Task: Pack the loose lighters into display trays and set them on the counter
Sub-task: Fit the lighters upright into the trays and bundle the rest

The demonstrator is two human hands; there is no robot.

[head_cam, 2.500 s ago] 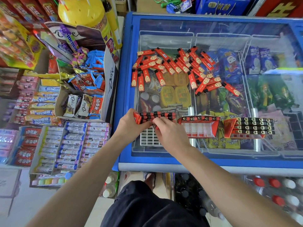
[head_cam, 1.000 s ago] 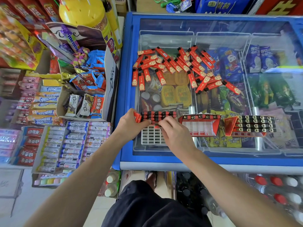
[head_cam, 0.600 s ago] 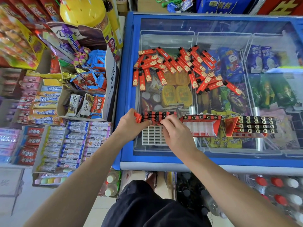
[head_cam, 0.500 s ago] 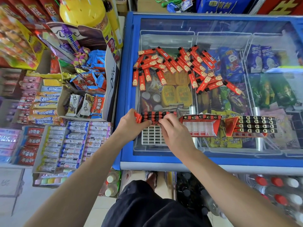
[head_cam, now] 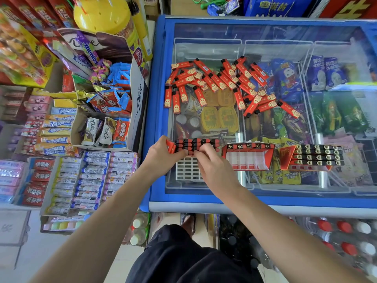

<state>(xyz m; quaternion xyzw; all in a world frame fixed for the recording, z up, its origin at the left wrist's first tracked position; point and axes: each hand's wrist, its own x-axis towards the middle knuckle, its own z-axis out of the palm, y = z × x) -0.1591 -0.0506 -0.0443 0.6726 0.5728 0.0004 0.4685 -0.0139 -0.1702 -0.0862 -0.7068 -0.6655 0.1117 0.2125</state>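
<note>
Several loose red lighters point(head_cam: 222, 82) lie scattered on the glass lid of a blue chest freezer point(head_cam: 157, 123). Near its front edge stand three display trays. The left tray point(head_cam: 188, 170) holds rows of lighters at its back and shows bare white slots in front. My left hand point(head_cam: 161, 158) grips that tray's left end. My right hand point(head_cam: 212, 166) has its fingertips curled on the lighters in the tray's front filled row. The middle tray point(head_cam: 247, 158) has one row of lighters. The right tray point(head_cam: 314, 157) is nearly full.
To the left of the freezer stand a Dove carton of chocolates point(head_cam: 110, 111), boxes of candy rolls point(head_cam: 87, 180) and a yellow jar point(head_cam: 106, 15). Bottles point(head_cam: 342, 227) stand under the freezer's front edge. Ice-cream packs show through the glass.
My right hand's fingers have shifted slightly left along the left tray's lighter rows. My left hand has stayed on the tray's end. The other trays and loose lighters have not moved.
</note>
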